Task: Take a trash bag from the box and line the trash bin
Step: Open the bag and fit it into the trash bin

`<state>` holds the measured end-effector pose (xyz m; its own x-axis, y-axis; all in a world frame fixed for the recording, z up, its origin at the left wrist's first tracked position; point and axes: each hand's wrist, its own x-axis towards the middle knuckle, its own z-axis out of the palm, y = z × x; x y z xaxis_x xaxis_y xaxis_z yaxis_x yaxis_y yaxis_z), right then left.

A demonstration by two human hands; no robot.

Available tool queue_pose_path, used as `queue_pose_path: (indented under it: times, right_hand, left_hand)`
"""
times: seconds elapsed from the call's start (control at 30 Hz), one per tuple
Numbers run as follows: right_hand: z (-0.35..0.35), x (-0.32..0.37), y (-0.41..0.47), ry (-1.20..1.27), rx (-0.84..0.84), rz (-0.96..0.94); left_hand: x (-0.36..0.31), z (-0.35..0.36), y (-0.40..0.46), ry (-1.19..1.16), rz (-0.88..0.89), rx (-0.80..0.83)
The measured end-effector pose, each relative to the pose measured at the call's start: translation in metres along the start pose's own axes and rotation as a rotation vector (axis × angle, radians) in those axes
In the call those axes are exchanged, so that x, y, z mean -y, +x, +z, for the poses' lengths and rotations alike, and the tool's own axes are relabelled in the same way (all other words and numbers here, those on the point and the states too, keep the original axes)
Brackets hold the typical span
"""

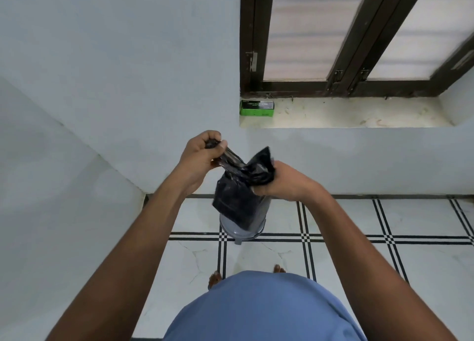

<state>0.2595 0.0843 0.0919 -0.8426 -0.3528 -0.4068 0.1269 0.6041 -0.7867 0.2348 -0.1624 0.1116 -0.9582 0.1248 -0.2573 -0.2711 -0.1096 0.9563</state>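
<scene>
Bag point(238, 186): gripped bunched by left hand point(198, 158) and right hand point(287, 180), held above bin point(242, 229).
Box point(257, 108): left on far sill.
Risk: thin film may be torn if pulled apart while the mouth is unfound.

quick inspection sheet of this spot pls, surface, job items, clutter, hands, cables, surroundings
surface: white tiled floor with black line pattern, bare around the bin
job's things: black trash bag held bunched above the grey trash bin, not yet in it; green bag box on the window ledge
clutter: nothing seen
grippers: left hand closed on one end of the bag; right hand closed on the other bunched end
cables: nothing seen
surroundings: pale blue wall, dark-framed window above the ledge, the person's bare toes behind the bin
</scene>
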Motion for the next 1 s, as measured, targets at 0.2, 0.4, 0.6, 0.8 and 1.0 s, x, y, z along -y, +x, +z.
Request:
queue_pose_path:
  times: [0.2,0.4,0.6,0.8,1.0]
  right_hand:
    - [-0.022,-0.003,-0.015,0.047,0.165,0.069]
    - [-0.022,0.035,0.009,0.028,0.109,-0.159]
    - [-0.005,0.019,0.031,0.296,-0.221,-0.158]
    - [-0.024,0.000,0.027,0.624,-0.157,0.060]
    - [-0.037,-0.031,0.024,0.874,-0.038,0.154]
  left_hand:
    - [-0.002,-0.006,0.001,-0.074,-0.002,0.016]
    - [-0.010,0.016,-0.007,0.142,0.058,0.209]
    - [-0.003,0.019,-0.014,0.644,-0.076,-0.141]
    - [0.023,-0.016,-0.015,0.802,-0.187,-0.218]
    - [0.020,-0.042,-0.016,0.098,-0.326,-0.191]
